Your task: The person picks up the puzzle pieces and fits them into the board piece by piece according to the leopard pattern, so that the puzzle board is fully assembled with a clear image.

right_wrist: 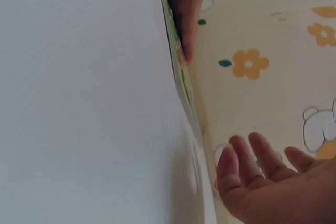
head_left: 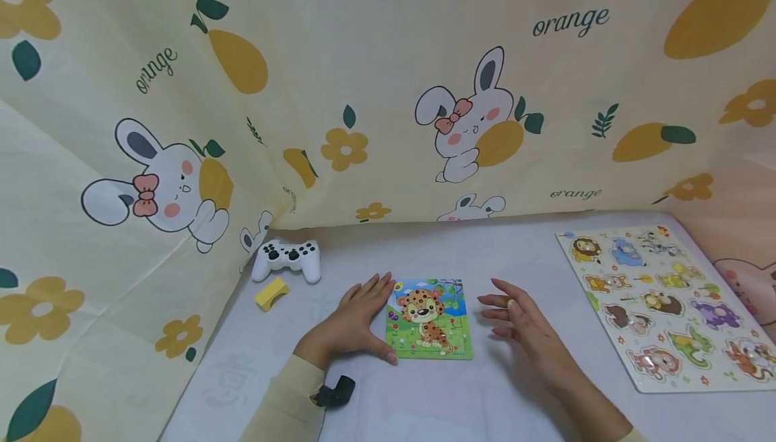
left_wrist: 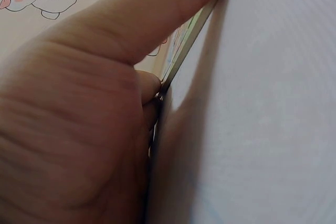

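A small square leopard puzzle lies flat on the white table, with a green border and a spotted cub in its picture. Along its left edge rests my left hand, fingers straight and spread, the thumb touching the lower left corner. In the left wrist view, the thumb of the left hand lies against the puzzle's thin edge. My right hand is held off the table to the right of the puzzle, apart from it, with loosely bent fingers and nothing in them. The right wrist view shows that right hand palm up.
A larger animal puzzle board lies at the right. A white game controller and a yellow arched block are at the back left. Behind the table hangs a patterned cloth. A black strap piece sits at the left wrist.
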